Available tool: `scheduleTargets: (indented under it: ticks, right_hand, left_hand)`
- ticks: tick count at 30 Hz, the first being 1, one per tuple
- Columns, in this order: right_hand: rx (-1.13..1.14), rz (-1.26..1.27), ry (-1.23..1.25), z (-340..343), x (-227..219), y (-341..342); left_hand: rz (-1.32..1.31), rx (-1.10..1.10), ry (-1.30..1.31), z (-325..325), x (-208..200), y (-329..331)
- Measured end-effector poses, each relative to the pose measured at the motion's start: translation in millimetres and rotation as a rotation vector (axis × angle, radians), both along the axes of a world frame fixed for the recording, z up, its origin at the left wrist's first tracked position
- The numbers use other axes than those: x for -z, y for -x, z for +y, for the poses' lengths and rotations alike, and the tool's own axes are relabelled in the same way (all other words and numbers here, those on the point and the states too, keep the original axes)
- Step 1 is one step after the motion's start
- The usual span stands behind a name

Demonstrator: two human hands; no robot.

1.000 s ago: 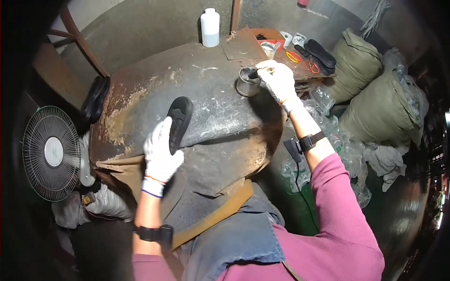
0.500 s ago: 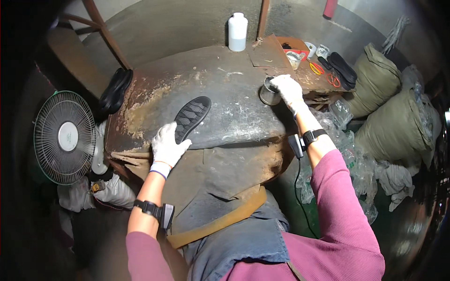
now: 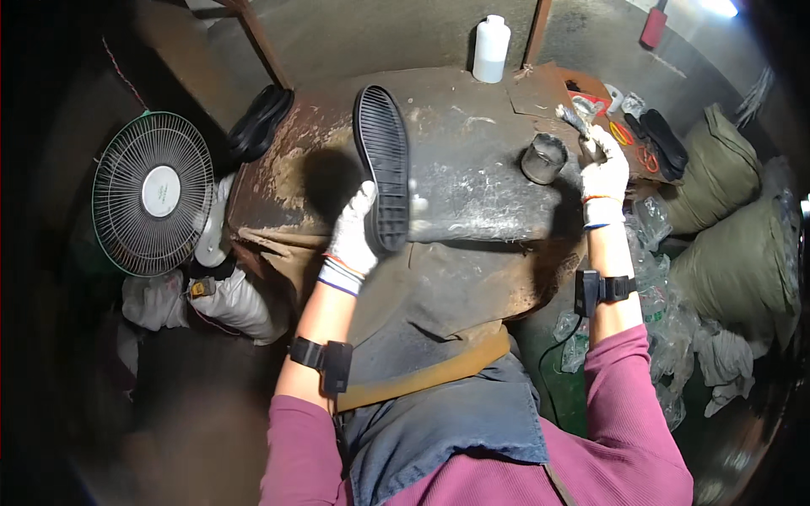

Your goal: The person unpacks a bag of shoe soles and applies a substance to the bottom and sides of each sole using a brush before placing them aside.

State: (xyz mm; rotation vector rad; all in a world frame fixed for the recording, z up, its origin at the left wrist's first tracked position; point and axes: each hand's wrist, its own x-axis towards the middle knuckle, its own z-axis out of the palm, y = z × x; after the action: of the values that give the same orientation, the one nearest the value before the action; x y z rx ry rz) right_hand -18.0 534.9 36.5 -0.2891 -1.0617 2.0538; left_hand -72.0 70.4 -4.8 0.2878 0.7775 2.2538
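Observation:
In my gloved left hand (image 3: 352,229) is a black ribbed shoe sole (image 3: 384,169), raised off the worktable with its ridged inner face toward me. The fingers wrap its left edge near the lower end. My gloved right hand (image 3: 605,167) is closed around a small brush (image 3: 575,121), whose pale tip points up and to the left. Most of the brush handle is hidden by the fingers. Just left of this hand, a stained metal cup (image 3: 544,158) stands upright on the table, apart from the brush.
A white plastic bottle (image 3: 491,51) stands at the table's back. Yellow scissors (image 3: 621,133) and black soles (image 3: 663,143) lie at the right; more soles (image 3: 261,123) rest at the left edge. A fan (image 3: 159,192) stands left, green sacks (image 3: 732,253) right.
My left hand has picked the sole up off the table and turned its ridged face toward me. My right hand has left the cup, bringing the brush out. The view has shifted somewhat.

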Motion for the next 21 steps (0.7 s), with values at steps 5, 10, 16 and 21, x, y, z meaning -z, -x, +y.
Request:
scheduleTargets:
  ticks: [5, 10, 16, 21]
  right_hand:
    - [0.01, -0.083, -0.81, -114.1, -20.5, -7.4]
    - [0.188, -0.159, -1.14, -131.6, -10.9, 2.7]
    - [0.205, -0.087, -1.487, -154.5, -11.7, -20.0]
    - [-0.366, -0.124, -0.673, -202.2, -27.2, -60.9]
  left_hand:
    - [-0.241, 0.201, -0.233, 48.0, -37.3, -69.1]
    - [-0.346, 0.36, -0.284, 48.4, -35.0, -95.7]
    - [-0.391, 0.423, -0.259, 31.8, -31.5, -97.4]
    - [-0.316, 0.389, -0.366, 41.5, -32.4, -98.7]
